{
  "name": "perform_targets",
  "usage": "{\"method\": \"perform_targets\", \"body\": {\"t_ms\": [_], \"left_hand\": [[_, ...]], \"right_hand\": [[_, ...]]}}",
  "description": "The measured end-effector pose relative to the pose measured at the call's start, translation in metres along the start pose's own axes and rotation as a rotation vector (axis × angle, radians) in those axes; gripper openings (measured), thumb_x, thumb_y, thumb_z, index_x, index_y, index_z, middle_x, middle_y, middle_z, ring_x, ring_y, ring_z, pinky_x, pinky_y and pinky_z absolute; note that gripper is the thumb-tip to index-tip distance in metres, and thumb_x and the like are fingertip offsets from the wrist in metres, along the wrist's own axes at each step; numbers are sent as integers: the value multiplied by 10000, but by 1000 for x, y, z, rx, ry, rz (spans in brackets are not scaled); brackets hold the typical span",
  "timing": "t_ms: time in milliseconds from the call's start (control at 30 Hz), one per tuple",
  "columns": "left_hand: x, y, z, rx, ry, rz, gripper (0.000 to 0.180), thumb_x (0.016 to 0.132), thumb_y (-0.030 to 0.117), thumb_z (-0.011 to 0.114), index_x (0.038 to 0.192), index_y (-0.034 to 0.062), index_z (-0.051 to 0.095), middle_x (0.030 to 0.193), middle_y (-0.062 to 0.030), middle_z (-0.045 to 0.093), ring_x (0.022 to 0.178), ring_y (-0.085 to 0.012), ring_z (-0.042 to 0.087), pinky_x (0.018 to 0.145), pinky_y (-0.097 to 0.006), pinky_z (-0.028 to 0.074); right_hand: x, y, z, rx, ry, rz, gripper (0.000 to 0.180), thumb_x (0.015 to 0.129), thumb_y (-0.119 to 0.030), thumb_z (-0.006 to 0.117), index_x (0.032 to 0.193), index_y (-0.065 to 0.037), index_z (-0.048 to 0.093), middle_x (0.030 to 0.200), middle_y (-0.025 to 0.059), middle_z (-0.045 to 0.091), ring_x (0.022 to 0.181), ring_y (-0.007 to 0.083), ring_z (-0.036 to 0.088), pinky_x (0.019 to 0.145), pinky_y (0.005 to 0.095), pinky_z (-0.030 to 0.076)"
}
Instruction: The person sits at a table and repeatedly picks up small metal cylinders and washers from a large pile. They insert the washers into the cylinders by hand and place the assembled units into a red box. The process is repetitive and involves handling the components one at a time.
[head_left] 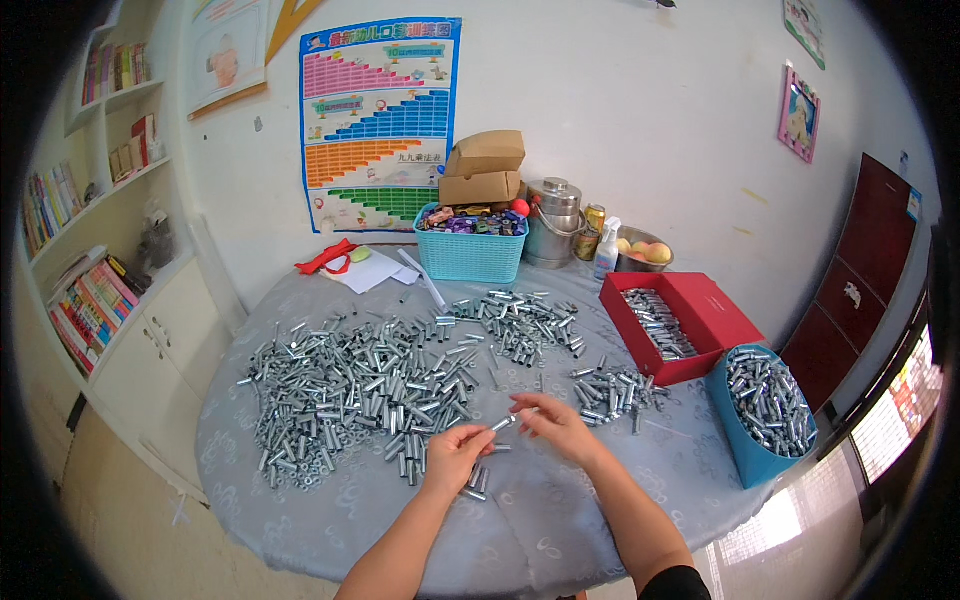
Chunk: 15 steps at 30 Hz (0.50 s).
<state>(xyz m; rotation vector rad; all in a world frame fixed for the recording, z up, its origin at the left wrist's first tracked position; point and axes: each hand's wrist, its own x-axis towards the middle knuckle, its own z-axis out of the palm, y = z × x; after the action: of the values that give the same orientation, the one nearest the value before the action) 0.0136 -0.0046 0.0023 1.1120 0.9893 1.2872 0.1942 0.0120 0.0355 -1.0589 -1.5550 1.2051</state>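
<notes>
Head view: round grey-clothed table, big pile of small silver metal sleeves at 10 o'clock of the hands. Left hand and right hand each pinch an end of one short silver metal bolt, between them.

The small metal piece between both hands' fingers is too tiny to identify.

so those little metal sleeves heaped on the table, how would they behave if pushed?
The metal sleeves look like rigid cylinders, so they would probably roll or scatter. Shiny plating suggests they are slippery. The round table has no raised rim, so strays could roll off.
</notes>
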Motion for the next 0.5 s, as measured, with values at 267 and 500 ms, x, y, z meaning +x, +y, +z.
{"method": "perform_targets", "body": {"t_ms": [267,500], "left_hand": [[-11,14,10,445,-23,384,185,703,40,683,876,-7,637,760,-70,634,649,-128,594,597,-214,456],[-1,5,3,463,139,537,245,699,73,691,930,18,628,774,-69,618,641,-135,562,608,-233,449]], "right_hand": [[1,14,-5,-40,-45,182,327,864,-315,533,870,6,598,693,29,575,645,84,534,577,210,420],[10,18,-27,-257,409,-90,205,800,-229,610,785,-25,605,663,24,579,620,107,541,565,242,417]]}}
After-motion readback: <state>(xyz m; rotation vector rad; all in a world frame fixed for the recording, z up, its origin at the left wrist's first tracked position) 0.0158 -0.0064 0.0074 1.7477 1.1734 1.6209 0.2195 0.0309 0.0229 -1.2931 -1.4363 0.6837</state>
